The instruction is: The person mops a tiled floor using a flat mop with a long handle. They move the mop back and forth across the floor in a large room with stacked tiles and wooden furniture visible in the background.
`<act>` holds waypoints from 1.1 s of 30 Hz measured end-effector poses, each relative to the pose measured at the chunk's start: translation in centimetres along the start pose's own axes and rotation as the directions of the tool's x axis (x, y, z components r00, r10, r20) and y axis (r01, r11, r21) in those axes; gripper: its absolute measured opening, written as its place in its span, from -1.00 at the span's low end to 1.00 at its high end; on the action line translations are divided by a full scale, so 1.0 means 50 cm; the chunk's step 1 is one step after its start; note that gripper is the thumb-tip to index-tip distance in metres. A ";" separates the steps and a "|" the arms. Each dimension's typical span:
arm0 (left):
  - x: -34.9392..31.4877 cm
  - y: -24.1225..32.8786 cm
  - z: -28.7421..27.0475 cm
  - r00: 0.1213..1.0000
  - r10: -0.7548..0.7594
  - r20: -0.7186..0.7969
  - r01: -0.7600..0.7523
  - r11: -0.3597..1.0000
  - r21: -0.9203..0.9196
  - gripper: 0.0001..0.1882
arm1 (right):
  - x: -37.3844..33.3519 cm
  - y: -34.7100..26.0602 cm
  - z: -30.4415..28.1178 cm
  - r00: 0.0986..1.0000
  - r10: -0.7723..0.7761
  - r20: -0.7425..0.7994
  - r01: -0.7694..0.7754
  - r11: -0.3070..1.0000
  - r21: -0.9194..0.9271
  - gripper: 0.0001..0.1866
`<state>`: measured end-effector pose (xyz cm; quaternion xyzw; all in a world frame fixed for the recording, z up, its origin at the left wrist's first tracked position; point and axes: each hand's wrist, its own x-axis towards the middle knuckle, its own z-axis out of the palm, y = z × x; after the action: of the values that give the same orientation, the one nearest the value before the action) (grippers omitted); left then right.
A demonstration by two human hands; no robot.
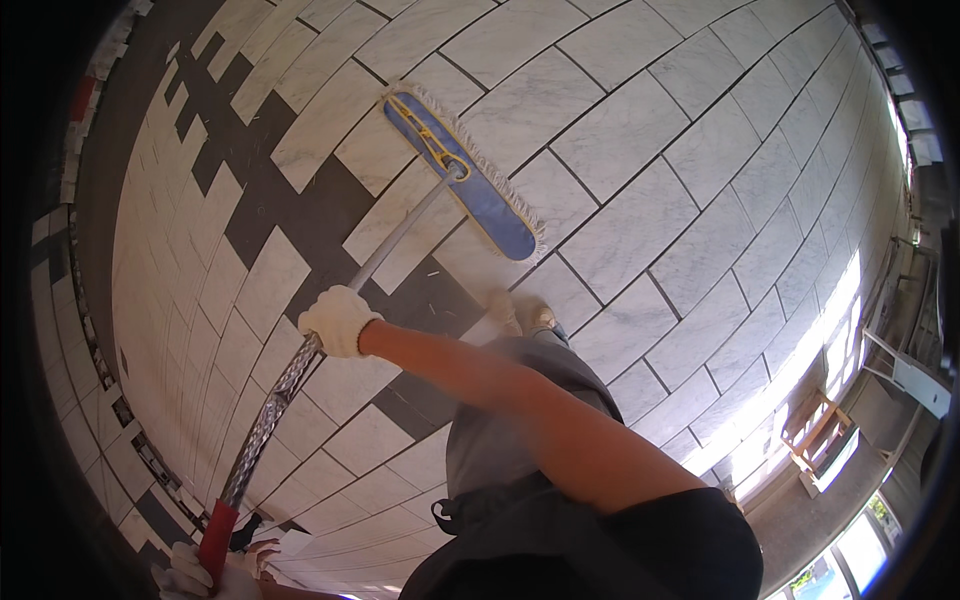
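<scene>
A wide dust mop with a blue pad (500,215), white fringe and yellow straps lies on the tiled floor ahead of me. Its metal pole (400,235) runs back toward the lower left. My right hand (340,322), in a white glove, is closed around the middle of the pole. Below that hand the pole has a shiny patterned surface, ending in a red grip (217,540). At the lower left edge my left hand (205,575), also in a white glove, is wrapped round the red grip; part of it is in shadow.
Large pale marble-look tiles (640,130) cover the floor, with a band of dark tiles (320,215) to the left. My shoe (540,318) shows just beyond my trousers. At the right stand a wooden chair-like piece (815,430) and a white panel (910,375) beside sunlit windows.
</scene>
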<state>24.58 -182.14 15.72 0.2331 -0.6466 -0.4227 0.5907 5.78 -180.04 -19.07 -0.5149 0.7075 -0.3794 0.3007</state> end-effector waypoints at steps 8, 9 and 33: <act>0.041 0.015 -0.170 0.534 0.544 0.647 -0.729 -0.092 0.679 -0.47 | -0.044 -0.056 0.003 1.000 0.014 0.027 -0.013 0.999 -0.044 -0.86; 0.050 0.014 -0.189 0.644 0.524 0.557 -0.720 0.170 0.673 -0.45 | -0.078 -0.056 0.011 1.000 0.023 -0.012 -0.023 0.999 -0.036 -0.87; -0.740 -0.097 0.286 -0.478 -0.426 0.768 0.781 0.194 0.594 -0.76 | -1.213 0.256 0.234 -0.181 0.665 -0.724 -0.928 0.129 0.350 -0.66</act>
<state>17.02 -151.24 -8.45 0.1723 -0.4629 -0.8067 -0.3245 26.45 -122.34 -33.98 0.2480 0.9556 -0.1508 0.0508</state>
